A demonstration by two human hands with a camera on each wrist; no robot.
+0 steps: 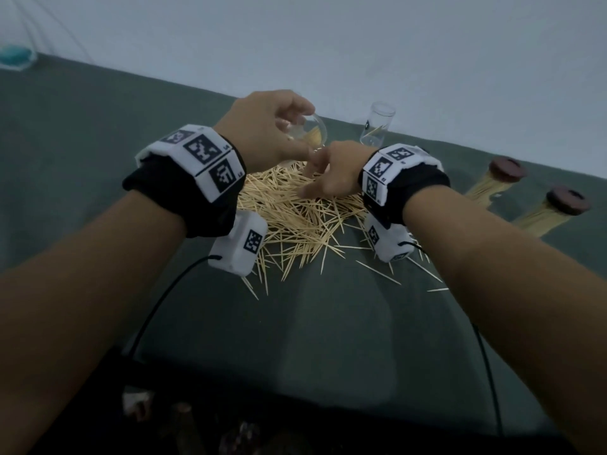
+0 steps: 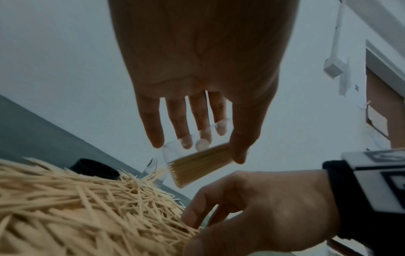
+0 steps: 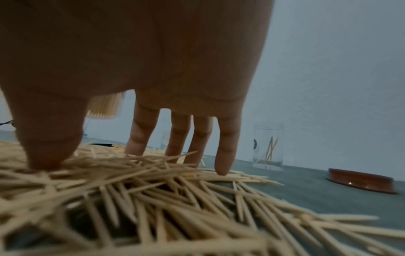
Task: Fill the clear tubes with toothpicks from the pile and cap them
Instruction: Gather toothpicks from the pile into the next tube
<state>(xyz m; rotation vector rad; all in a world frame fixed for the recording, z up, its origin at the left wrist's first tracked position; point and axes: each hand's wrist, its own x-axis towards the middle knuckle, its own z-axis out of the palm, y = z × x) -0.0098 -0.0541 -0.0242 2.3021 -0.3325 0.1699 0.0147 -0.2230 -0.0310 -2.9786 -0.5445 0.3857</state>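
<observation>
A loose pile of toothpicks (image 1: 295, 221) lies mid-table on the grey-green surface. My left hand (image 1: 279, 126) holds a clear tube (image 1: 313, 131) tilted above the pile's far edge; in the left wrist view the clear tube (image 2: 197, 161) is partly filled with toothpicks, pinched between thumb and fingers. My right hand (image 1: 315, 178) reaches down onto the pile, and the right wrist view shows its straight fingers (image 3: 225, 155) and thumb touching the toothpicks (image 3: 153, 190). A second clear tube (image 1: 377, 126) stands upright behind with a few toothpicks inside.
Two filled tubes with brown caps (image 1: 492, 182) (image 1: 551, 208) lie at the right. A loose brown cap (image 3: 359, 181) rests on the table near the upright tube (image 3: 268, 147). A black cap (image 2: 94, 168) sits behind the pile. A wall runs along the far edge.
</observation>
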